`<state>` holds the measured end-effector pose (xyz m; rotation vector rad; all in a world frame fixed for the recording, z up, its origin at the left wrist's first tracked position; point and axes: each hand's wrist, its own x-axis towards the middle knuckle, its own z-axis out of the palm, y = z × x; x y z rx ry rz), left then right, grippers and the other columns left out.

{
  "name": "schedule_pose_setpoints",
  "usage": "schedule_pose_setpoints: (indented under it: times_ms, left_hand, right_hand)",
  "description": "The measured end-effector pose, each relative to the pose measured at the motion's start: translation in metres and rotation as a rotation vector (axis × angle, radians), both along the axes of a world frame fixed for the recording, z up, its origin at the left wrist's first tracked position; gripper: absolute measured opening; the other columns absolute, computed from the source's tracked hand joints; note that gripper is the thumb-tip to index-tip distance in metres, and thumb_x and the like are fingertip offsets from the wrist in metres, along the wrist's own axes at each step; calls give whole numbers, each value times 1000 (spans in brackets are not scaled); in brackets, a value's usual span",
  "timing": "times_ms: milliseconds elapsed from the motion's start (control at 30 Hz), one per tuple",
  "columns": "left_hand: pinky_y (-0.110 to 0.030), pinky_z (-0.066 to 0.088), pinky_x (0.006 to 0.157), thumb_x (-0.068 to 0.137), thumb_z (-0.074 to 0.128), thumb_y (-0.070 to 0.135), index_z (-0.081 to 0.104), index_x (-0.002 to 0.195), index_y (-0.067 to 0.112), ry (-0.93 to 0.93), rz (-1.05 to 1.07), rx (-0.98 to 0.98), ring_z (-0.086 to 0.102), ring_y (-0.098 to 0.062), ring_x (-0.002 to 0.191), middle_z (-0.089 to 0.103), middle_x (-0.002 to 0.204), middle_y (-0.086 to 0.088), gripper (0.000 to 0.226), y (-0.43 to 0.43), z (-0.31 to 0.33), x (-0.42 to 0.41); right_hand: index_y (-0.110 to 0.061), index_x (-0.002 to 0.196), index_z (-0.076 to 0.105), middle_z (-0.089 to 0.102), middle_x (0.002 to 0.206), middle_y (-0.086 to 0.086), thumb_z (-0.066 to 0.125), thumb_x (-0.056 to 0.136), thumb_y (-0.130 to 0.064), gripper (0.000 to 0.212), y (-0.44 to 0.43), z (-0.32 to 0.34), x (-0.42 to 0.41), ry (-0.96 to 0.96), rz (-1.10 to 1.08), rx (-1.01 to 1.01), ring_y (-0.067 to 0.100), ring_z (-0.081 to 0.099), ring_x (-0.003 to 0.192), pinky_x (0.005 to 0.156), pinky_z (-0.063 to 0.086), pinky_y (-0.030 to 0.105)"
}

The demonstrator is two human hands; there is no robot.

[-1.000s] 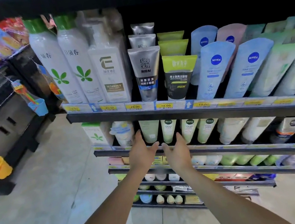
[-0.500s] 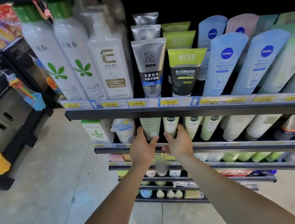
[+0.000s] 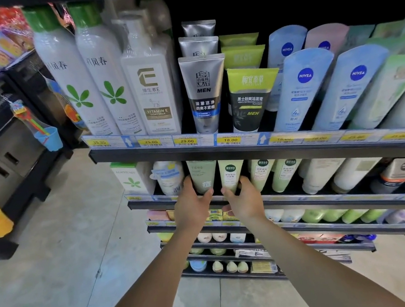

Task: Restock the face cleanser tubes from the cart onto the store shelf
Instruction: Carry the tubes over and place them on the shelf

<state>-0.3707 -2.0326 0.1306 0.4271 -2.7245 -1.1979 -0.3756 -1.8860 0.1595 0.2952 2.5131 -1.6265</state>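
Pale green face cleanser tubes stand cap-down in a row on the second shelf (image 3: 311,195). My left hand (image 3: 192,206) is curled round the base of the leftmost green tube (image 3: 203,177), with the thumb on its right side and the fingers on its left. My right hand (image 3: 243,200) holds the neighbouring lighter tube (image 3: 231,174) the same way, thumb left and fingers right. Both hands sit side by side at the shelf's front rail. More matching tubes (image 3: 261,172) stand to the right. The cart is out of view.
The upper shelf (image 3: 249,149) overhangs the hands and carries tall white bottles (image 3: 101,76), grey and green men's tubes (image 3: 205,93) and blue Nivea tubes (image 3: 300,87). A white carton (image 3: 130,178) and white bottle (image 3: 169,178) stand left of my hands. Lower shelves and open floor (image 3: 55,274) lie below.
Both hands have moved up and forward from the front rail onto the two green tubes, and their fingers have closed round them. The view has moved nearer the shelf.
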Motion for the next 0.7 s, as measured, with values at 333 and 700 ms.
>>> schedule_pose_setpoints:
  times_ms: [333, 700]
  left_hand:
    - [-33, 52, 56, 97, 59, 53, 38, 147, 26, 172, 17, -157, 68, -18, 72, 42, 153, 7, 61, 9, -14, 62]
    - [-34, 58, 66, 101, 53, 52, 47, 149, 29, 196, -168, -174, 69, -11, 76, 54, 148, 15, 53, 98, 2, 52]
  right_hand:
    - [-33, 125, 57, 56, 128, -15, 64, 97, -39, 30, 36, -12, 47, 269, -177, 108, 2, 66, 75, 62, 58, 32]
    - [-14, 153, 39, 42, 157, 0, 66, 98, -33, 64, 97, 1, 31, 154, -371, 140, 17, 54, 125, 95, 42, 30]
